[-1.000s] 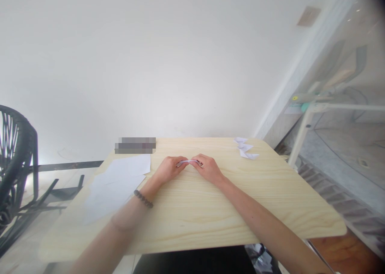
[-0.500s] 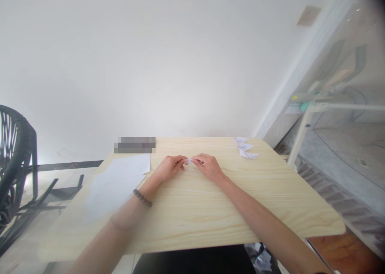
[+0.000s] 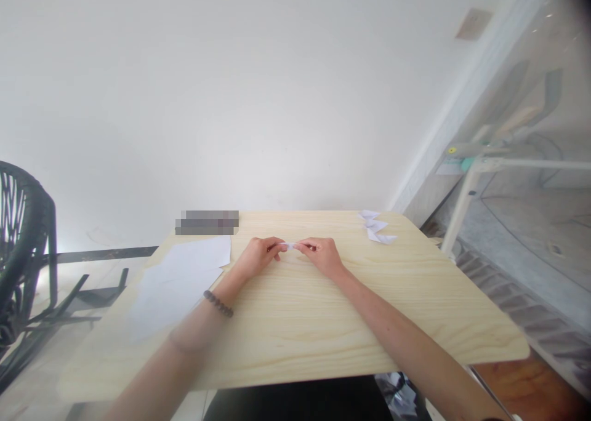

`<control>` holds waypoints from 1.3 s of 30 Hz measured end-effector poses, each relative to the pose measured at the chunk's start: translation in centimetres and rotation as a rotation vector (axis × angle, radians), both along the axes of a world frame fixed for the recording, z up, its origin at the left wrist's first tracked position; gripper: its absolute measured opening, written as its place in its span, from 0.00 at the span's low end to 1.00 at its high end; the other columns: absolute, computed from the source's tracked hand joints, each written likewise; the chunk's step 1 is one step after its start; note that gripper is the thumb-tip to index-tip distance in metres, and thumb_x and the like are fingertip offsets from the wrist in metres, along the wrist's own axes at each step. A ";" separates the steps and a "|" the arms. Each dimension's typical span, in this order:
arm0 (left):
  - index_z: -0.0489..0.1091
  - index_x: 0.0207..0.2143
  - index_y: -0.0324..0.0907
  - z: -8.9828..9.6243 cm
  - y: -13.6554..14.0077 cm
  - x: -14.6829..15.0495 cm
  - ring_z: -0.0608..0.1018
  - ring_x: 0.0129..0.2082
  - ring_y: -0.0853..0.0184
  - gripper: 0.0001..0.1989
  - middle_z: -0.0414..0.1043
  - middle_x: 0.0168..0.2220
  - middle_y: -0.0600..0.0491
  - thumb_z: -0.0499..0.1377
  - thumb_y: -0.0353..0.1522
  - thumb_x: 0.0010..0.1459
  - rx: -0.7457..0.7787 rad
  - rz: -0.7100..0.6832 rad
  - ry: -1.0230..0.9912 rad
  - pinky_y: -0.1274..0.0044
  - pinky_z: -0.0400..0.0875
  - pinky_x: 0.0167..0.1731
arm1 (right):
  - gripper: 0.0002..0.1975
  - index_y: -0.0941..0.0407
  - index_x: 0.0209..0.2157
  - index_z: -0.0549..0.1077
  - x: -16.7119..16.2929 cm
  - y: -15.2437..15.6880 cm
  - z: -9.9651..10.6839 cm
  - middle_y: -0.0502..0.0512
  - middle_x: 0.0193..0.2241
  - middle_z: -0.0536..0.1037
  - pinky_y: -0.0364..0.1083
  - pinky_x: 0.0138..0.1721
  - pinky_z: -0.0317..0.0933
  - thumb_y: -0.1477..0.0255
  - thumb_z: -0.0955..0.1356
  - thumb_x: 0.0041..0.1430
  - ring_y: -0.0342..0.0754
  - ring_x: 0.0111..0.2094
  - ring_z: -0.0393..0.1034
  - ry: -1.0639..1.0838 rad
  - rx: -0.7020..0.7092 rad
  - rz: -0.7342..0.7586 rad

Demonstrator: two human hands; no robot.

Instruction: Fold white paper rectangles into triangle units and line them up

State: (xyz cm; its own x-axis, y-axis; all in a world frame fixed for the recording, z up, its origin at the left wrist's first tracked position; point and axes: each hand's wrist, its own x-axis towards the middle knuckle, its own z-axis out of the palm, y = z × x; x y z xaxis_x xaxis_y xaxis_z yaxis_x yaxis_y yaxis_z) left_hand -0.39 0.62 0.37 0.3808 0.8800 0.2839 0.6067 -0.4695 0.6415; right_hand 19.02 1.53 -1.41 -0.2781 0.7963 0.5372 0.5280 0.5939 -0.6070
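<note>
Between my two hands, over the middle of the table, is a small folded piece of white paper (image 3: 289,246). My left hand (image 3: 259,256) pinches its left end between thumb and fingers, and a dark beaded bracelet circles that wrist. My right hand (image 3: 322,256) pinches the right end. Most of the paper is hidden behind the fingertips, so its full shape cannot be made out. To the left lie white paper sheets (image 3: 180,285), partly overlapping, close to my left forearm. Several folded white paper pieces (image 3: 377,226) with pointed ends lie at the back right.
The light wooden table (image 3: 295,335) stands against a white wall. A blurred-out dark patch (image 3: 207,223) covers something at the back left. A dark woven chair (image 3: 28,248) is off to the left, a white metal frame (image 3: 462,205) to the right. Beneath the front edge shows a plastic bag (image 3: 401,396).
The fingers of both hands have shifted slightly on the small paper, and it now looks flatter and thinner. The sheets and the folded pieces lie as before.
</note>
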 end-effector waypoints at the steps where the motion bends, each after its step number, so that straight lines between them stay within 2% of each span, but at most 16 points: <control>1: 0.71 0.35 0.41 -0.1 0.0 0.0 0.68 0.20 0.74 0.16 0.72 0.22 0.57 0.47 0.38 0.57 -0.002 -0.018 -0.002 0.83 0.59 0.22 | 0.14 0.55 0.29 0.76 0.0 0.0 0.0 0.50 0.24 0.77 0.39 0.25 0.56 0.62 0.63 0.53 0.41 0.22 0.67 0.002 0.000 0.002; 6: 0.69 0.39 0.41 -0.3 0.2 0.0 0.67 0.19 0.75 0.14 0.72 0.24 0.57 0.47 0.35 0.57 -0.014 -0.059 0.005 0.83 0.59 0.21 | 0.16 0.57 0.32 0.75 0.0 0.1 0.2 0.49 0.19 0.74 0.37 0.21 0.54 0.64 0.60 0.56 0.39 0.19 0.64 0.029 -0.054 0.001; 12: 0.70 0.35 0.41 -0.3 0.3 0.1 0.68 0.17 0.75 0.13 0.73 0.23 0.56 0.48 0.36 0.56 -0.032 0.029 0.001 0.83 0.60 0.21 | 0.14 0.57 0.31 0.76 0.0 0.1 0.1 0.50 0.20 0.75 0.38 0.21 0.55 0.63 0.62 0.54 0.39 0.19 0.65 0.084 -0.097 -0.037; 19: 0.70 0.29 0.39 0.1 0.0 0.2 0.67 0.14 0.75 0.17 0.69 0.16 0.57 0.48 0.40 0.56 -0.065 0.101 -0.032 0.83 0.61 0.20 | 0.14 0.57 0.32 0.75 0.0 0.2 0.1 0.51 0.20 0.75 0.38 0.23 0.59 0.63 0.63 0.53 0.41 0.21 0.68 0.166 -0.142 -0.035; 25: 0.70 0.28 0.39 -0.2 0.1 -0.2 0.70 0.21 0.73 0.17 0.71 0.21 0.55 0.49 0.42 0.54 -0.041 0.062 -0.029 0.82 0.61 0.23 | 0.14 0.58 0.33 0.75 0.0 0.3 0.0 0.52 0.21 0.75 0.38 0.24 0.61 0.64 0.63 0.52 0.41 0.21 0.68 0.201 -0.178 0.031; 33: 0.71 0.33 0.40 -0.4 0.4 -0.2 0.66 0.19 0.74 0.16 0.71 0.23 0.56 0.47 0.38 0.56 -0.029 -0.005 0.032 0.82 0.58 0.21 | 0.14 0.57 0.31 0.75 0.0 0.6 -0.4 0.52 0.21 0.75 0.39 0.23 0.62 0.62 0.64 0.51 0.41 0.21 0.69 0.246 -0.178 -0.012; 39: 0.71 0.33 0.40 -0.5 0.5 -0.3 0.67 0.16 0.73 0.15 0.69 0.17 0.57 0.48 0.38 0.55 -0.038 0.106 0.012 0.83 0.59 0.21 | 0.14 0.57 0.32 0.74 0.0 0.6 -0.3 0.51 0.20 0.74 0.39 0.24 0.63 0.63 0.64 0.51 0.41 0.21 0.68 0.235 -0.192 -0.015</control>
